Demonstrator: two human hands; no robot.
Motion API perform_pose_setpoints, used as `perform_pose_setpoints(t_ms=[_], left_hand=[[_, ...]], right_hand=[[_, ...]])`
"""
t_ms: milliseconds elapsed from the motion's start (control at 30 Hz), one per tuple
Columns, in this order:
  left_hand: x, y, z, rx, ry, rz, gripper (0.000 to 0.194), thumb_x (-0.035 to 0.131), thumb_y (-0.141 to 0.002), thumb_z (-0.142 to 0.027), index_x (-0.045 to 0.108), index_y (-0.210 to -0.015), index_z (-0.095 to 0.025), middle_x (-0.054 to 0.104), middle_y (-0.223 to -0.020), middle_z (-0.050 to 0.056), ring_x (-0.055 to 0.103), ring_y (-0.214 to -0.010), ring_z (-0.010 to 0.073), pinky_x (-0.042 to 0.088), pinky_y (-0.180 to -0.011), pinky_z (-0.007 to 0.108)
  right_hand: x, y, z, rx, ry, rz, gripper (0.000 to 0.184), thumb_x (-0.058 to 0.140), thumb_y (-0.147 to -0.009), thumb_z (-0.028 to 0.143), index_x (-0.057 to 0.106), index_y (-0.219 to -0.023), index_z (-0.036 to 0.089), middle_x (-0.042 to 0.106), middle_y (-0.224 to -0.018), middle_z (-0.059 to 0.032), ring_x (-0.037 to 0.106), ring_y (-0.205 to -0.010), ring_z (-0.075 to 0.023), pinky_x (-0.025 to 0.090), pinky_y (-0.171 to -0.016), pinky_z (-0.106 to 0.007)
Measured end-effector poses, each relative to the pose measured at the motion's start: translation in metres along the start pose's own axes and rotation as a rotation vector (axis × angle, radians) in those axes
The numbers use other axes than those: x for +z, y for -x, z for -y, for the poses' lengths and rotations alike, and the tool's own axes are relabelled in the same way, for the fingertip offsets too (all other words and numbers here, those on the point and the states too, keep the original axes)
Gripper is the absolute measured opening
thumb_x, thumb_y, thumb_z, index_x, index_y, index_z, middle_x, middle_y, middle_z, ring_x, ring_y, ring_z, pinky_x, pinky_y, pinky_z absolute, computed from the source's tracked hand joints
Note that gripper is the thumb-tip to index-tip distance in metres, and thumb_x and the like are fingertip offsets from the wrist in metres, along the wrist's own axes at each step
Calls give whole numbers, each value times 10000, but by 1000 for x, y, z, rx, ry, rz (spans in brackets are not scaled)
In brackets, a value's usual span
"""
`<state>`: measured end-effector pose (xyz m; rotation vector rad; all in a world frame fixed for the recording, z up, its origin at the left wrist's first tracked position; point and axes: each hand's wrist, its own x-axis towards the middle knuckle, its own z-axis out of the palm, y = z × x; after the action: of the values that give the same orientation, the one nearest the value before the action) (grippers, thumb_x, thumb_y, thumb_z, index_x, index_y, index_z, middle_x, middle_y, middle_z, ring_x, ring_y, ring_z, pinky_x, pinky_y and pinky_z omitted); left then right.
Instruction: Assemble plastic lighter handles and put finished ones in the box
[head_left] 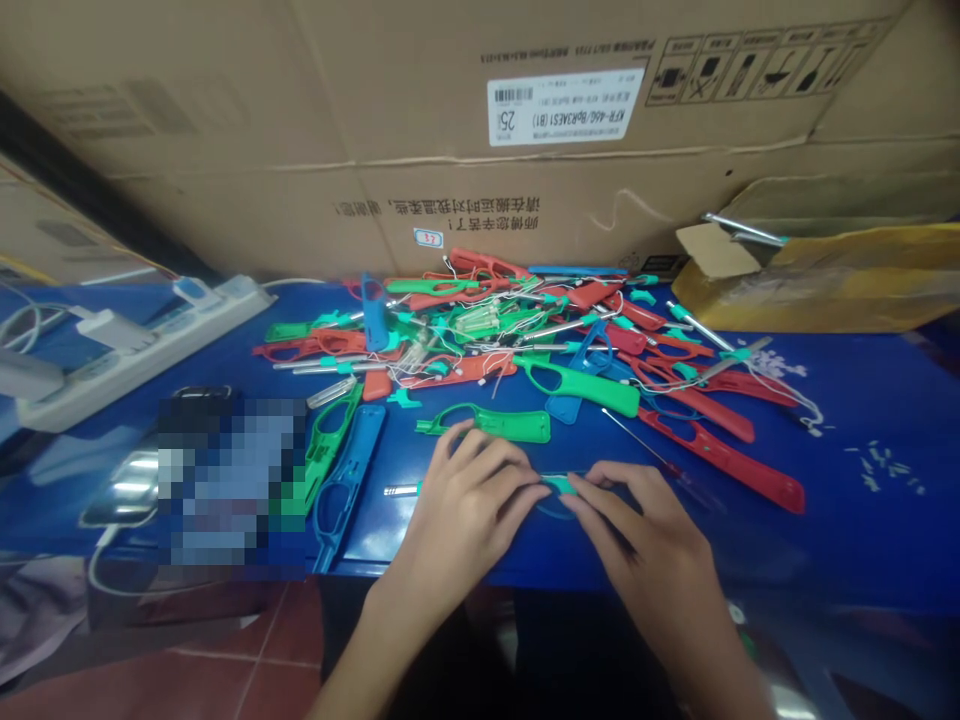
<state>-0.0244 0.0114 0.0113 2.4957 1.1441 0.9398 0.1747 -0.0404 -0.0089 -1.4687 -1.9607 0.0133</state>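
Note:
My left hand [476,490] and my right hand [656,530] meet low over the blue table. Fingers of both are pinched around a small teal plastic piece [559,484], mostly covered by the fingertips. A thin metal tube [400,490] with a teal end sticks out left of my left hand; whether it joins the pinched piece is hidden. Just beyond my left hand lies a green lighter shell half [517,425]. A screwdriver [637,435] with a clear reddish handle rests beyond my right hand, beside a red lighter shell half [727,465].
A pile of lighter shells, tubes and wires [480,320] spreads against a large cardboard box [420,120]. At left are a power strip [150,350] and a phone [131,485]. A yellow bag [832,275] and small white pieces [885,468] are at right.

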Motion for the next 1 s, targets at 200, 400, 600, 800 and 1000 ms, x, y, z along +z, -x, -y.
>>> perform_pose_setpoints(t_ms=[200, 400, 600, 800, 1000], left_hand=[[1, 4, 1, 8, -20, -20, 113, 668, -1014, -221, 694, -906, -202, 761, -944, -28, 664, -886, 172, 352, -1104, 460], [0, 4, 1, -28, -3, -33, 74, 702, -992, -224, 687, -922, -205, 763, -943, -35, 667, -890, 174, 361, -1090, 450], [-1, 4, 2, -44, 10, -33, 44, 717, -981, -221, 694, -1019, -219, 771, -1003, -28, 664, -934, 186, 366, -1087, 455], [-2, 5, 2, -50, 36, -80, 48, 697, -995, -225, 692, -1043, -223, 764, -1030, -6, 665, -968, 188, 377, -1103, 466], [-1, 4, 1, -10, 31, 61, 262, 718, -978, -357, 673, -1201, -228, 751, -1145, 26, 641, -1061, 230, 375, -1113, 516]], right_hand=[[0, 1, -3, -28, 48, 42, 217, 623, -1015, 328, 775, -1148, 248, 676, -1060, -78, 654, -974, -222, 522, -850, -395], [2, 2, -4, -10, 52, 55, 399, 615, -1019, 376, 614, -1377, 200, 696, -1087, -81, 652, -1010, -245, 511, -876, -413], [2, 2, -2, 56, 7, 8, 426, 600, -1029, 370, 537, -1424, 223, 714, -1124, -69, 656, -1036, -242, 503, -933, -408], [2, 2, -3, 76, 40, -33, 227, 589, -1031, 356, 637, -1221, 242, 693, -1148, -81, 658, -1062, -253, 469, -972, -441], [3, 1, -5, 92, -12, -36, 144, 555, -1043, 305, 684, -1034, 242, 679, -1134, -75, 660, -1067, -234, 455, -977, -426]])
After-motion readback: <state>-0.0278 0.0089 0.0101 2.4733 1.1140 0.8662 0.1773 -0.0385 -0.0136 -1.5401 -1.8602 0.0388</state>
